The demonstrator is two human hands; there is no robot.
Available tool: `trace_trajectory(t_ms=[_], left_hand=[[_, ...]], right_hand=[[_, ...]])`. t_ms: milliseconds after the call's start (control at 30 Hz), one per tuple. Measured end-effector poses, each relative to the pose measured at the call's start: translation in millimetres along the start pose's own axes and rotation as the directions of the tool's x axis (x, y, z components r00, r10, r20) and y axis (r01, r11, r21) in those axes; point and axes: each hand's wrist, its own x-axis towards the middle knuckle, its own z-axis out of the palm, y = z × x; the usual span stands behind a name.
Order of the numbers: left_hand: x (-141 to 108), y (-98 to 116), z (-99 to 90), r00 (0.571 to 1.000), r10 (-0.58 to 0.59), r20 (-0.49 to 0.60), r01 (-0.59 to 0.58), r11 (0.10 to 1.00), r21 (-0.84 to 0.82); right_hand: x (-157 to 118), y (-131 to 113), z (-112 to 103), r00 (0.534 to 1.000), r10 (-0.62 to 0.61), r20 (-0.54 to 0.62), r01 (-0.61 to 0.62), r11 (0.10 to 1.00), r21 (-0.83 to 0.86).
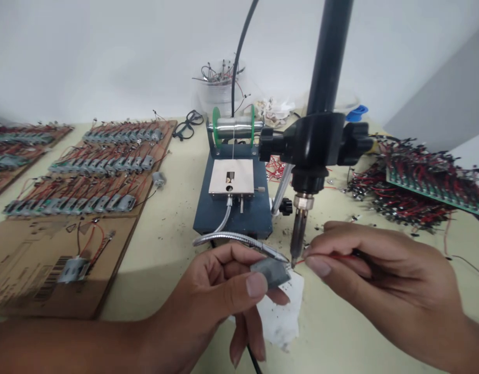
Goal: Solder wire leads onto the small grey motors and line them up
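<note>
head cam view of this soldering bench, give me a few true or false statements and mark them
1. The left hand pinches a small metal motor between thumb and fingers. True.
2. The right hand is empty. False: its fingertips hold a red wire near the motor.
3. The soldering iron hangs upright from its black stand, tip pointing down by the motor. True.
4. The solder spool has blue flanges. False: its flanges are green, and it sits on a dark blue base.
5. Wired motors lie in rows on cardboard boards to the left of that base. True.
</note>
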Motion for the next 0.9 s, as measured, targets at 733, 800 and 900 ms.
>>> trace_trajectory(t_ms=[733,800,900], left_hand=[[1.8,0.8,0.3,1.000,-0.001,0.023,0.001,1.000,-0.008],[1.8,-0.1,0.2,1.000,0.001,0.021,-0.001,1.000,-0.006],[2.0,-1.0,-0.5,1.000,-0.001,0.016,0.001,1.000,-0.004]], right_hand=[[0.8,-0.4,0.1,1.000,-0.027,-0.004,0.027,0.999,-0.038],[0.4,0.0,-0.5,0.999,-0.034,0.003,0.034,0.999,-0.037],[0.3,0.1,-0.9,0.999,-0.044,0.012,0.045,0.998,-0.040]])
